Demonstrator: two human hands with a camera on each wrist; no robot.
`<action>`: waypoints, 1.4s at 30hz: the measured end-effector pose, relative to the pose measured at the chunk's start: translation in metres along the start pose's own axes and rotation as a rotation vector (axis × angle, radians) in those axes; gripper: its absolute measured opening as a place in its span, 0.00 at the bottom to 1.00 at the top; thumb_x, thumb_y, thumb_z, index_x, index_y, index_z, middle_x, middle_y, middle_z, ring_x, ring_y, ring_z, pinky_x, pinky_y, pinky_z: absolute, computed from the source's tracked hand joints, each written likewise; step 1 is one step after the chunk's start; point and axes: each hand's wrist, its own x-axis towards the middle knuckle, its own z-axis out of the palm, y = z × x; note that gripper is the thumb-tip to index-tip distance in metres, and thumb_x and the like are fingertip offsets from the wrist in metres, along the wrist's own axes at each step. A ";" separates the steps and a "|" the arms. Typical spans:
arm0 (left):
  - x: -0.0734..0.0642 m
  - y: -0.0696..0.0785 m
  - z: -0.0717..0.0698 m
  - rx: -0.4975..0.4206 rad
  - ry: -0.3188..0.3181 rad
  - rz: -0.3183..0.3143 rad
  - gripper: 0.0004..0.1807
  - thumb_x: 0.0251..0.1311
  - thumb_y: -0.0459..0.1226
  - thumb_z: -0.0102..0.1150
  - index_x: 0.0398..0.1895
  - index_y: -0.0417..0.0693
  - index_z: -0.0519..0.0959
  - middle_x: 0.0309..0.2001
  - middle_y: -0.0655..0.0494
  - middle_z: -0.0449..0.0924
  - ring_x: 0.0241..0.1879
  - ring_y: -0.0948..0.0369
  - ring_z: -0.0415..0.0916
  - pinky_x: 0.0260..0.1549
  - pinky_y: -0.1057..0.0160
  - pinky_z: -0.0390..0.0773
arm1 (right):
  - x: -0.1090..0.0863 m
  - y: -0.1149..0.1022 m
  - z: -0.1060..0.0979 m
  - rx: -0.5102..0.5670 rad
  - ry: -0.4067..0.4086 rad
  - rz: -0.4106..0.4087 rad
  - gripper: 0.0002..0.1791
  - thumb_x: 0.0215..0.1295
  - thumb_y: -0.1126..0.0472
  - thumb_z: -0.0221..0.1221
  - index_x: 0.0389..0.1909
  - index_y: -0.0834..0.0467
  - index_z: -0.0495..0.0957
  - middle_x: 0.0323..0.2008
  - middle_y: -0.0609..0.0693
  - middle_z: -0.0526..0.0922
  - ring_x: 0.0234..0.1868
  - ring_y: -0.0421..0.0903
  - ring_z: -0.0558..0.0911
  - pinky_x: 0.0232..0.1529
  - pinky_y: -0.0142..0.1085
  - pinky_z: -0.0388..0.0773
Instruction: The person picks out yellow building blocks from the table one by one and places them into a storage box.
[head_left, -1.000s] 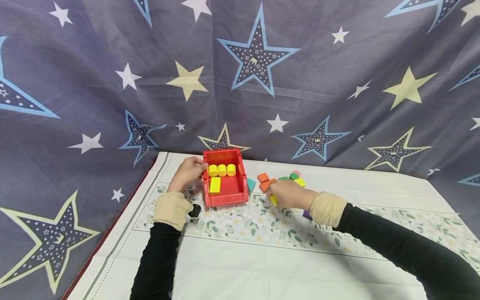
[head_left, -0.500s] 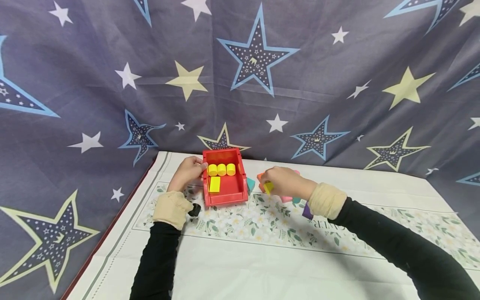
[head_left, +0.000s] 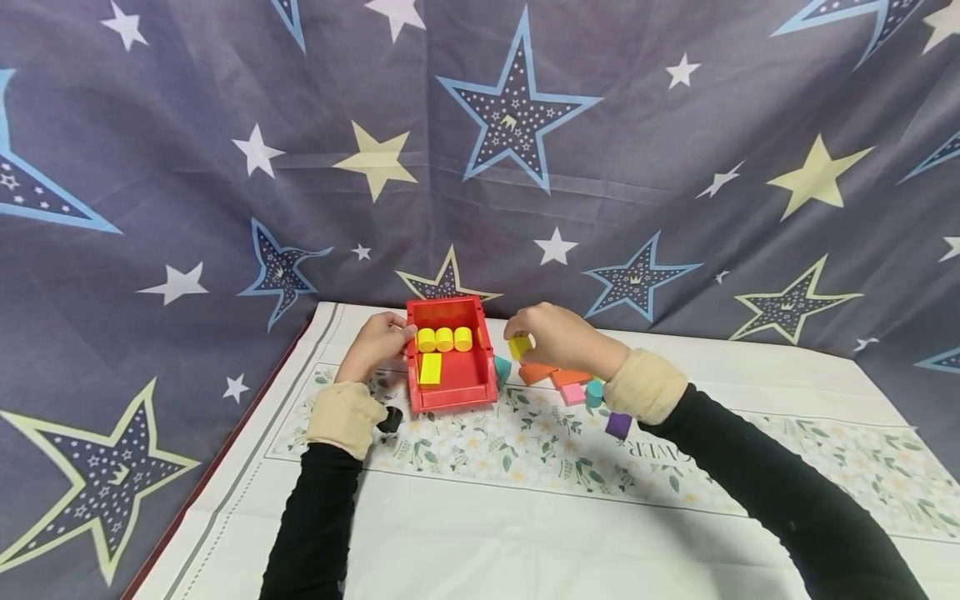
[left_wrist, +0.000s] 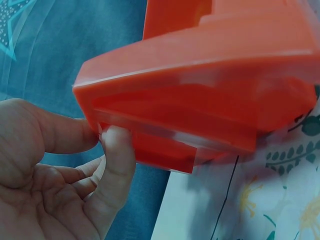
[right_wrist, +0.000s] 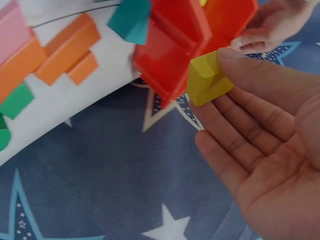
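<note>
With thumb and fingers, my left hand [head_left: 375, 343] pinches the left side of a red plastic bin [head_left: 453, 398]; the left wrist view shows the fingertips at the bin's edge [left_wrist: 170, 107]. Inside the bin, several yellow pieces lie: a row of cylinders [head_left: 444, 340] and a rectangular block [head_left: 431, 370]. To the right of the bin, my right hand [head_left: 562, 337] holds a small yellow block [right_wrist: 205, 80] between thumb and fingers, raised off the table. In the right wrist view, the bin appears behind that block.
Right of the bin lie a teal block [head_left: 502, 368], orange blocks [head_left: 537, 374], a pink block [head_left: 573, 395], a teal cylinder [head_left: 594, 393] and a purple block [head_left: 618, 426]. Green pieces [right_wrist: 17, 100] show in the right wrist view. A star-patterned curtain [head_left: 480, 225] hangs behind.
My right hand has lifted the yellow block from among the pieces and moved it back and slightly left. My left hand and the bin stay in place.
</note>
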 end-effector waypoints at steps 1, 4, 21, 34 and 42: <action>0.000 0.000 0.000 0.000 -0.001 -0.001 0.17 0.75 0.40 0.52 0.54 0.33 0.71 0.38 0.46 0.77 0.27 0.65 0.77 0.46 0.52 0.85 | 0.002 -0.002 -0.001 0.001 0.001 0.002 0.18 0.56 0.71 0.70 0.50 0.61 0.86 0.47 0.54 0.89 0.49 0.51 0.86 0.54 0.45 0.84; 0.000 0.000 -0.001 0.003 0.002 -0.001 0.17 0.75 0.40 0.52 0.54 0.33 0.71 0.37 0.47 0.77 0.27 0.65 0.76 0.44 0.55 0.85 | 0.008 -0.007 -0.004 -0.009 0.003 0.008 0.18 0.56 0.70 0.71 0.50 0.60 0.86 0.48 0.53 0.89 0.50 0.50 0.86 0.54 0.45 0.84; -0.001 -0.001 0.000 0.008 0.019 0.022 0.16 0.75 0.39 0.53 0.52 0.32 0.72 0.32 0.52 0.75 0.25 0.65 0.75 0.42 0.55 0.84 | 0.045 -0.032 -0.014 -0.030 -0.020 0.007 0.17 0.58 0.68 0.72 0.50 0.60 0.87 0.49 0.54 0.89 0.50 0.49 0.87 0.54 0.42 0.84; 0.000 -0.002 -0.001 0.003 0.014 0.016 0.17 0.75 0.39 0.53 0.53 0.32 0.72 0.36 0.48 0.76 0.26 0.65 0.76 0.44 0.54 0.85 | 0.073 -0.045 -0.017 -0.027 -0.050 0.023 0.16 0.58 0.69 0.71 0.48 0.60 0.87 0.47 0.54 0.89 0.48 0.49 0.86 0.51 0.39 0.86; 0.001 -0.002 -0.001 0.011 0.018 0.027 0.16 0.74 0.39 0.53 0.52 0.32 0.72 0.34 0.51 0.75 0.25 0.66 0.75 0.41 0.56 0.85 | 0.086 -0.051 -0.016 -0.057 -0.080 0.022 0.16 0.58 0.69 0.70 0.48 0.60 0.87 0.47 0.54 0.89 0.47 0.49 0.85 0.51 0.39 0.85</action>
